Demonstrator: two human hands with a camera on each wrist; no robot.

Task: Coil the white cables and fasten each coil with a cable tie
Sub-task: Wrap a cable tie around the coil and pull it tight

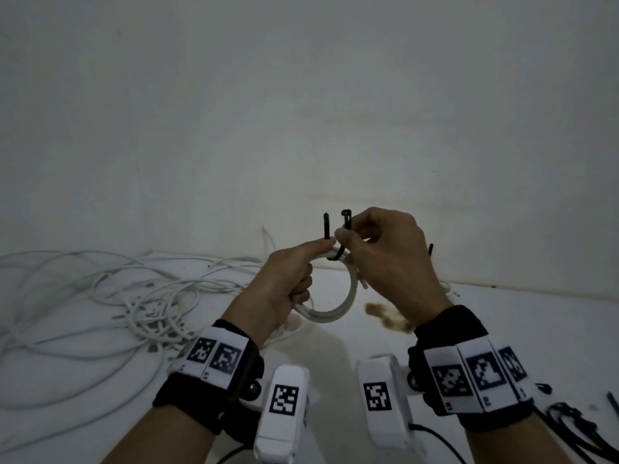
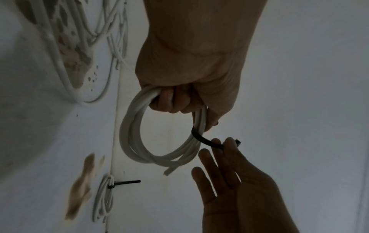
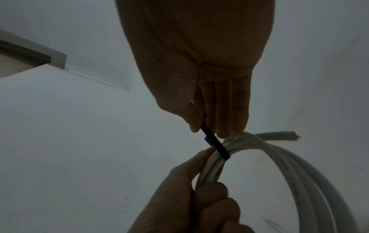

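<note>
A small coil of white cable (image 1: pixel 348 298) hangs in the air over the table. My left hand (image 1: pixel 311 262) grips its left side, the thumb lying along the top of the coil. A black cable tie (image 1: pixel 345 229) loops under the top of the coil, both ends pointing up and apart. My right hand (image 1: pixel 348 233) pinches the end with the head. In the left wrist view the tie (image 2: pixel 205 140) runs from the coil (image 2: pixel 135 126) to the right hand's fingers (image 2: pixel 229 149). In the right wrist view the tie (image 3: pixel 216 145) crosses the coil (image 3: pixel 299 173).
Several loose white cables (image 1: pixel 134 296) lie tangled on the white table's left. A tied coil (image 2: pixel 105 203) with its black tie (image 2: pixel 123 183) lies by the wall at the right. Spare black ties (image 1: pixel 569 420) lie at bottom right. A brown stain (image 1: pixel 385 316) marks the table.
</note>
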